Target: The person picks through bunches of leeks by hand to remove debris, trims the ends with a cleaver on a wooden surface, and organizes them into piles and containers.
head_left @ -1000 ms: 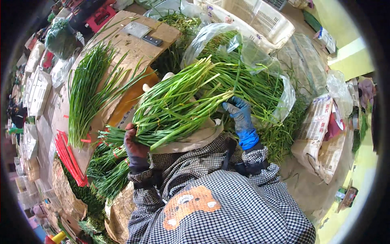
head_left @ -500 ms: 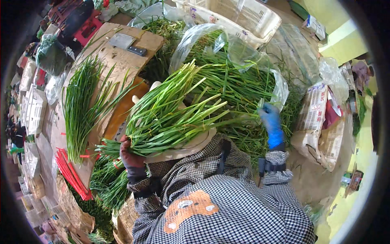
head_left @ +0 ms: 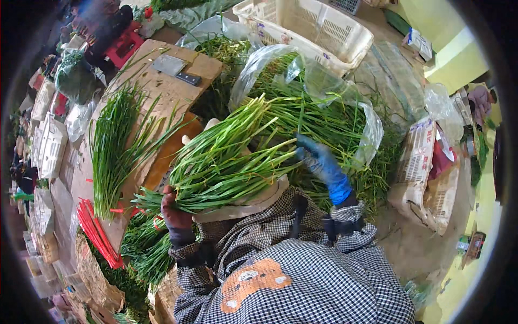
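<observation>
Red strips (head_left: 99, 233) are lying at the near end of the bench (head_left: 154, 81). To the bench's right, the left hand (head_left: 176, 209) is gripping the green bundle (head_left: 226, 162). Farther right of the bench, the blurred right hand (head_left: 321, 162) is hovering at the stem ends (head_left: 285, 146); whether it is pinching, I cannot tell.

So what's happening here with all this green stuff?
A person is handling a bunch of long greens. The left grip, in a dark red glove, holds the leafy end. The right grip, in a blue glove, is by the pale stem ends, but it's too blurred to tell if it holds any. On the board lie another bunch and a knife. Red strips lie at the board's edge.
</observation>
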The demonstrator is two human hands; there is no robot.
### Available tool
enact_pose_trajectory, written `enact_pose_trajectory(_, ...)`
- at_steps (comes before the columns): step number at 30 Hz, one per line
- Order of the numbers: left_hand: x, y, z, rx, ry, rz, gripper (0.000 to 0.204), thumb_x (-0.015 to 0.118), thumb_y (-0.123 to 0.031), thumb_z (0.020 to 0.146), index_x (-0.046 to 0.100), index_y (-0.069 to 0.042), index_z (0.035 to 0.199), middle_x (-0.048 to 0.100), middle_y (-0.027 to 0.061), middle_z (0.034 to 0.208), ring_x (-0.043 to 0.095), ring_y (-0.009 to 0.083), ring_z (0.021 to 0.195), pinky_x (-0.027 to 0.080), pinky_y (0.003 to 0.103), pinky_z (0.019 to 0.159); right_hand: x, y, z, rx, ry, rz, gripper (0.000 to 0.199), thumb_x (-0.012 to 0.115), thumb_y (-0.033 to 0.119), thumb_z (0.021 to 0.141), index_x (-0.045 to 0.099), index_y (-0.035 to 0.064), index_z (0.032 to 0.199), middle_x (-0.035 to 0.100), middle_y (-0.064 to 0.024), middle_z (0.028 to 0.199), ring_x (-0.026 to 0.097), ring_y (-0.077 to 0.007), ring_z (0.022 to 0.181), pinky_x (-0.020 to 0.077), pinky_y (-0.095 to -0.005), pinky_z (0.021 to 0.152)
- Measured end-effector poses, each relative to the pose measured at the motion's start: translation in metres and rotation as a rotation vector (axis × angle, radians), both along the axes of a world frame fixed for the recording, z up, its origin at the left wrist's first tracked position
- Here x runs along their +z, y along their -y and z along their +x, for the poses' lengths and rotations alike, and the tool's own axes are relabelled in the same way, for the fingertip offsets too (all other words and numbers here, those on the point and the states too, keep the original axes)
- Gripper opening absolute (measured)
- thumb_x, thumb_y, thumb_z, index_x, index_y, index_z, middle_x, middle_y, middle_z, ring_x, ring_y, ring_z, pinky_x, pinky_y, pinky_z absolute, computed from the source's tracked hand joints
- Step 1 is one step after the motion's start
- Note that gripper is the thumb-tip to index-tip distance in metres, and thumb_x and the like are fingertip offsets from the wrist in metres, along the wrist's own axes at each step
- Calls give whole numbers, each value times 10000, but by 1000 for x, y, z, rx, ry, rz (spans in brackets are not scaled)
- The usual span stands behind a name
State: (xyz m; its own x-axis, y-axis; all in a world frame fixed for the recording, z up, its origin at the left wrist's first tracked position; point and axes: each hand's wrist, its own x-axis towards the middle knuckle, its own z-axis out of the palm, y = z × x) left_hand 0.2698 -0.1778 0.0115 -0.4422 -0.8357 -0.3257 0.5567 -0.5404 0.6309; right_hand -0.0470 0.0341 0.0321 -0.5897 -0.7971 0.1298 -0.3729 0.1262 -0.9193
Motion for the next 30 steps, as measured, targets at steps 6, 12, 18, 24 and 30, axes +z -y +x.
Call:
enact_pose_trajectory(6,23,-4,9,-33,-1,-75,324,461,-160,765,489,-28,1059,566,125,1021,571,272,904,476,429,816,-31,-25,37,175,610,82,186,608,120,827,630,-23,944,655,-47,840,580,-88,752,476,-242,688)
enact_pose_trajectory(12,-9,-13,26,-33,69,10,241,461,-155,753,486,-35,960,526,79,959,550,218,876,476,392,801,-5,-50,-9,-99,349,357,235,636,174,816,624,-15,955,629,-22,803,568,-92,715,483,-252,678)
enact_pose_trajectory(18,-20,-8,37,-65,-32,60,271,451,-108,713,472,-52,977,553,117,999,555,282,904,470,430,819,12,34,-29,97,246,85,510,690,294,768,517,2,1150,601,-25,923,541,-94,786,456,-246,719)
enact_pose_trajectory(24,-15,-12,33,-65,-7,88,43,444,-113,728,439,-89,763,440,4,791,502,182,779,459,342,756,-7,92,8,128,643,-155,554,703,111,754,453,1,1236,592,-18,1007,520,-86,904,432,-231,820)
enact_pose_trajectory(30,7,-22,22,142,181,153,194,446,-122,723,489,-58,902,519,49,879,530,196,798,474,337,743,-16,101,6,123,495,-236,371,629,3,780,546,5,1141,602,-29,1009,539,-95,900,437,-234,812)
